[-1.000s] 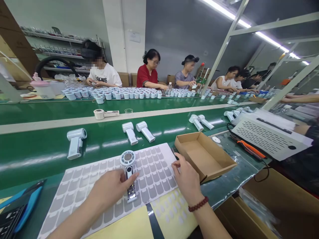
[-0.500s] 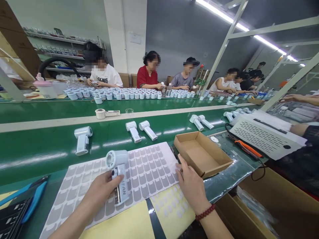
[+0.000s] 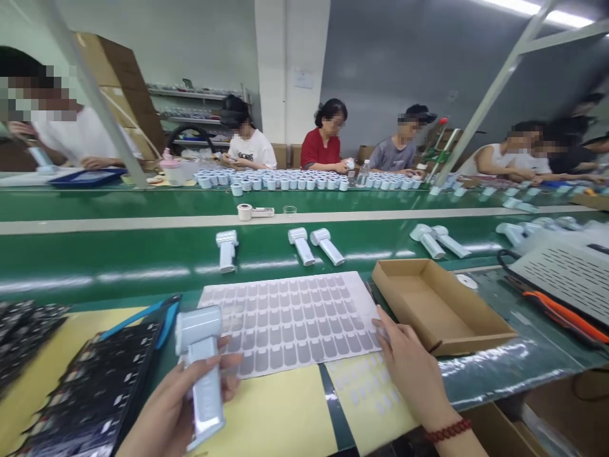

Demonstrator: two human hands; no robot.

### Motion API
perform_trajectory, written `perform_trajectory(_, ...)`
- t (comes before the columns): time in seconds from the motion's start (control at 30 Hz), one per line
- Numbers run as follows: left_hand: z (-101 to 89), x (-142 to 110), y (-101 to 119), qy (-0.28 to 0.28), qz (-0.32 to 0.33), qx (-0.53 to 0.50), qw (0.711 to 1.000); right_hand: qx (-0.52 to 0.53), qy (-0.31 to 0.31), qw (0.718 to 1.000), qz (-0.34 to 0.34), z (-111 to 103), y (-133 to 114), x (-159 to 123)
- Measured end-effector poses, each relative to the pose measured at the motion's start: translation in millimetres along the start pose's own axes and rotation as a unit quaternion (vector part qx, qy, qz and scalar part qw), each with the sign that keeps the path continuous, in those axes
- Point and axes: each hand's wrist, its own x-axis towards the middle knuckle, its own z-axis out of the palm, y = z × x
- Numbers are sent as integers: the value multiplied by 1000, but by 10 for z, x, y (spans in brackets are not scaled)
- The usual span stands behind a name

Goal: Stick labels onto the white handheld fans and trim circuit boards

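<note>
Shifted leftward, the fan [image 3: 208, 395] sits near-upright inside the left grip [image 3: 172, 395].

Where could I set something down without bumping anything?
The near belt is bare left of its leftmost blue device, between the white strip and the black parts. Another gap separates the middle pair from the next pair rightward. It's crowded around the left hand, by those parts and the label sheet, and along the far belt, packed with cups.

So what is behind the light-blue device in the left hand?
Past the light-blue device, part of the label sheet and yellow paper show; the sheet's near left corner is hidden by the device and left hand.
</note>
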Motion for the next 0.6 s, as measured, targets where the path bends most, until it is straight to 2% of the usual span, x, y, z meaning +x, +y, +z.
perform_trajectory(0.07,-71,-76,24,-19,-12,9,1000,3,2,1000,10,22,58,-12)
perform_trajectory(0.2,-141,-209,86,-45,-56,-44,996,1,-33,999,18,-3,99,4)
perform_trajectory(0.43,-135,-280,132,-7,-20,-47,999,3,-25,995,95,-51,18,5)
perform_trajectory(0.53,-155,-250,110,20,-36,-94,995,14,-35,994,106,-85,40,27)
perform_trajectory(0.6,-164,-231,92,41,-54,-145,987,18,-16,994,106,-146,-1,32)
